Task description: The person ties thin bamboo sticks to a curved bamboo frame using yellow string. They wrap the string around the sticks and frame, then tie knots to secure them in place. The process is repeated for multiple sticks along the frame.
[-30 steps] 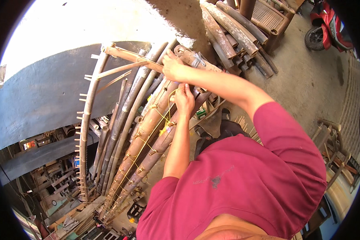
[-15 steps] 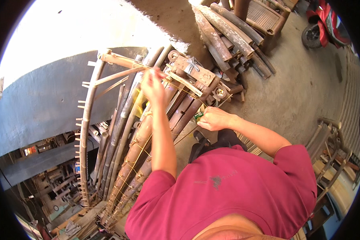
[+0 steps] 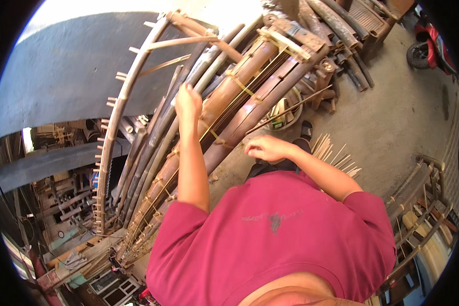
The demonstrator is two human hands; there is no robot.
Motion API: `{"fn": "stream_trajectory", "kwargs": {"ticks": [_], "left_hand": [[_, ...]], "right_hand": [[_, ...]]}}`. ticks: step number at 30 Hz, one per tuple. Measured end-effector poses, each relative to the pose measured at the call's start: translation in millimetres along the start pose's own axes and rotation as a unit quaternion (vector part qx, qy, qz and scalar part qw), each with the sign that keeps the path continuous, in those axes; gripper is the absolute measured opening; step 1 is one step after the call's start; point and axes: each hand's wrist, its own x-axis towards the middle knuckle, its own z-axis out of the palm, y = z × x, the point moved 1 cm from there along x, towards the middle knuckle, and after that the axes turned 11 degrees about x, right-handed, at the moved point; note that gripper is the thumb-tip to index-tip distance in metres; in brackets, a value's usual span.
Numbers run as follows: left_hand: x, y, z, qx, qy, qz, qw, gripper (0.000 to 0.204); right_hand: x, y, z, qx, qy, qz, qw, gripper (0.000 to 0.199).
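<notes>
Both hands have come off the far end of the bamboo frame [image 3: 250, 113] since 1 s ago: L hand [image 3: 187, 102] is now lower down, seen against the leaning poles [image 3: 204, 61] just left of the frame; R hand [image 3: 270, 148] is back near the body, right of the frame & apart from it. Means the pale crosspiece [image 3: 285, 43] at the frame's far end is uncovered, & handwork there looks paused (judgement only).

L fingers curled, narrow; can't tell if a thin strand's in them. R fingers loosely bent, nothing obvious held, tho' same caveat. Frame itself runs diagonally in front of the person, two thick poles w/ yellow lashings [image 3: 245, 87] across the gap btwn. What it rests on: can't tell.

Further left of the frame: curved pole w/ pegs [image 3: 120, 104], then blue-grey wall [image 3: 66, 76]. Right of the frame: tub [image 3: 300, 113], bundle of thin sticks [image 3: 321, 145] & concrete floor [image 3: 387, 117]. Beyond its far end, stacked bamboo [image 3: 336, 20]; red motorbike [image 3: 436, 48] well off to the right.
</notes>
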Motion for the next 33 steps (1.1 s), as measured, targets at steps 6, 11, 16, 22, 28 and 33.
{"fn": "stream_trajectory", "kwargs": {"ticks": [6,11,16,22,28,33], "left_hand": [[-136,-81,11,-0.094,-0.233,0.025,0.968,0.034],[-150,-97,85,-0.246,-0.039,-0.041,0.968,0.024],[-143,-67,28,-0.255,-0.149,-0.028,0.955,0.033],[-151,-106,53,-0.257,-0.109,-0.040,0.959,0.029],[-107,-82,32,-0.477,-0.069,-0.080,0.872,0.020],[-14,-113,60,-0.283,0.010,-0.115,0.952,0.025]], "right_hand": [[66,-9,108,0.692,0.331,-0.059,0.639,0.021],[143,-140,142,-0.016,0.087,-0.176,0.980,0.037],[228,-80,33,-0.546,0.215,0.017,0.809,0.051],[104,-128,77,-0.190,-0.140,-0.106,0.966,0.038],[58,-35,113,-0.272,-0.002,-0.229,0.935,0.039],[57,-33,123,-0.453,0.008,-0.168,0.875,0.035]]}}
